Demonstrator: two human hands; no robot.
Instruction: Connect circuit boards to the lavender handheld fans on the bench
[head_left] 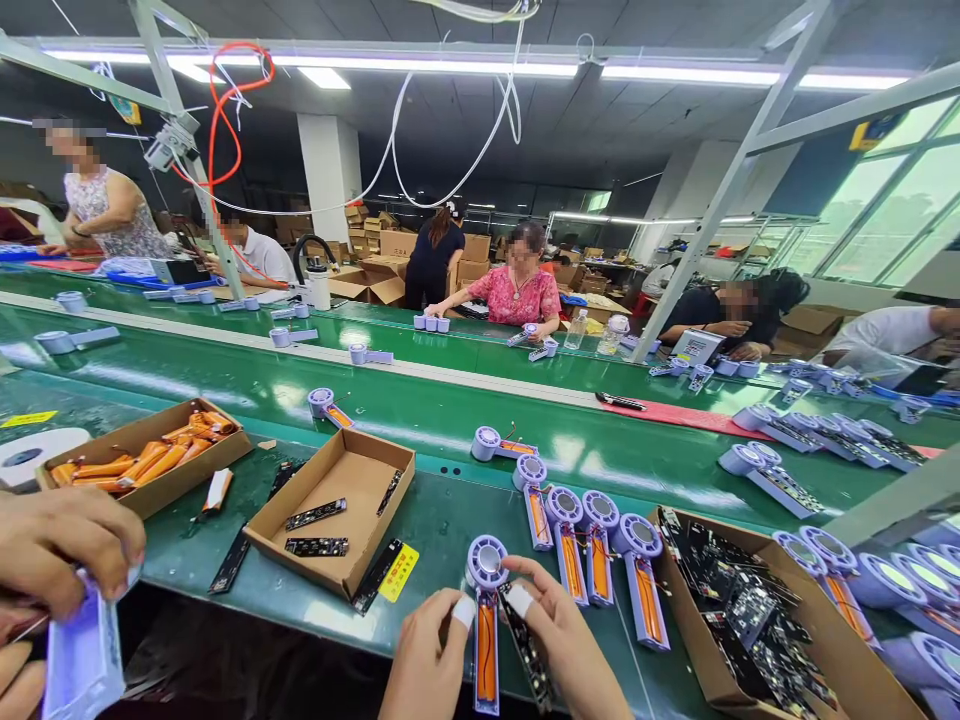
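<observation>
In the lower middle lies a purple handheld fan housing (487,565), its open handle showing an orange battery (487,655) and thin wires. My left hand (427,655) grips the left side of the handle, thumb wrapped in white tape and fingers bent; its far fingers are hidden. My right hand (566,635), its thumb also taped white, is closed on a narrow black circuit board (529,650) beside the handle. Its index fingertip reaches the round fan head. Several similar housings with orange batteries, such as one fan (643,580), lie in a row to the right.
A cardboard box of circuit boards (686,640) stands right; a shallow box (409,470) with a few boards sits left of centre. Farther left are a box of orange batteries (244,440) and a co-worker's hand (67,545) holding a purple casing (86,650). Beyond runs a green conveyor (420,400).
</observation>
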